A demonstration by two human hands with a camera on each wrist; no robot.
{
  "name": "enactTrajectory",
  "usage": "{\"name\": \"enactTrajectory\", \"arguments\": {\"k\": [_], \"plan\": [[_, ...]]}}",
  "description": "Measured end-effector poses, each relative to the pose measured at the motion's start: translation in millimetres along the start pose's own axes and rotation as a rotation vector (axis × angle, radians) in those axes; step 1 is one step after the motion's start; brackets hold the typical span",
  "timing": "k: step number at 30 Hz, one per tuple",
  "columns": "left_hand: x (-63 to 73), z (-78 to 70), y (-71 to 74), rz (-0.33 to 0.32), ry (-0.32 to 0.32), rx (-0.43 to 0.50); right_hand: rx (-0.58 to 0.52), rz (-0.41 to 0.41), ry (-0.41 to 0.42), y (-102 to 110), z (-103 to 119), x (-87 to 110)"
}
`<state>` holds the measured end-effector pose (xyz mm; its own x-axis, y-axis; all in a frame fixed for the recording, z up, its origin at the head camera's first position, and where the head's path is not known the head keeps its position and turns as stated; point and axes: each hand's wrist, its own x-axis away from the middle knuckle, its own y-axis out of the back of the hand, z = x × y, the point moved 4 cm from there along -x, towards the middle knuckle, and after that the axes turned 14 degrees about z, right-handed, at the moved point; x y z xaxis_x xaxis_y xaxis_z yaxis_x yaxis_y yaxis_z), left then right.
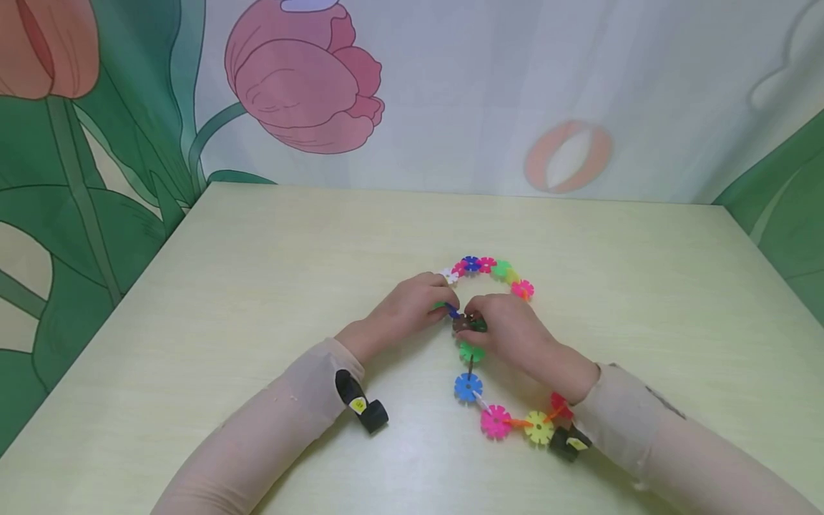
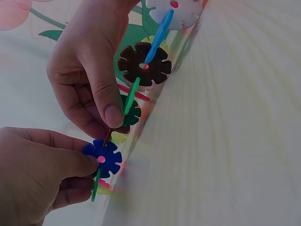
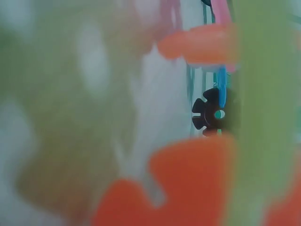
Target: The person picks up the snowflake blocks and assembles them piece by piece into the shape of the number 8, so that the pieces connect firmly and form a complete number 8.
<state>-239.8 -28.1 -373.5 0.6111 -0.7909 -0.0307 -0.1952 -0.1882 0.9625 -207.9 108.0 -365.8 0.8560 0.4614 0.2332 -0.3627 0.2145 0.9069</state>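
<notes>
Several notched plastic snowflake discs are linked edge to edge in a curving chain on the table (image 1: pixel 290 236). My left hand (image 1: pixel 415 304) pinches a dark blue disc (image 2: pixel 109 162) between thumb and fingers, with a green disc (image 2: pixel 96 186) slotted into its lower side. Close beside it, my right hand (image 1: pixel 515 329) grips the chain by a dark green disc (image 2: pixel 134 114). Between the two hands a thin brown disc (image 2: pixel 107 137), seen edge-on, meets the blue one. Another brown disc (image 2: pixel 127 65) follows farther along, joined through a light green disc (image 2: pixel 132 95).
Beyond the hands the chain arcs from a white disc (image 1: pixel 448 275) to a pink disc (image 1: pixel 523 289). Nearer, it bends through a blue disc (image 1: pixel 468 387) and a yellow disc (image 1: pixel 538 428) under the right wrist. A blurred orange-red disc (image 3: pixel 197 179) fills much of the right wrist view.
</notes>
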Motion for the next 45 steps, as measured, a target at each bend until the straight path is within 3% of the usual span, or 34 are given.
{"name": "enactTrajectory", "arguments": {"k": [12,22,28,32,35,38,45], "plan": [[1.0,-5.8,0.2,0.007,-0.075,-0.053,-0.005,-0.010,0.047,-1.2,2.2,-0.7],[0.9,-6.2,3.0,0.025,-0.037,-0.027,0.078,-0.016,0.030,1.4,-1.5,2.7],[3.5,-1.6,6.0,-0.029,-0.018,-0.010,0.065,-0.036,0.090,13.5,-11.6,19.8],[4.8,1.9,7.9,-0.078,-0.020,-0.009,0.052,-0.006,0.078,22.0,-23.4,36.2],[5.7,4.8,7.7,-0.071,0.007,-0.006,0.049,0.053,0.048,22.3,-31.9,45.1],[6.0,8.4,5.3,-0.023,0.070,0.012,0.037,0.091,0.035,18.3,-36.8,49.6],[2.8,12.2,0.9,0.026,0.147,0.038,0.074,-0.006,0.055,9.1,-39.3,49.1]]}}
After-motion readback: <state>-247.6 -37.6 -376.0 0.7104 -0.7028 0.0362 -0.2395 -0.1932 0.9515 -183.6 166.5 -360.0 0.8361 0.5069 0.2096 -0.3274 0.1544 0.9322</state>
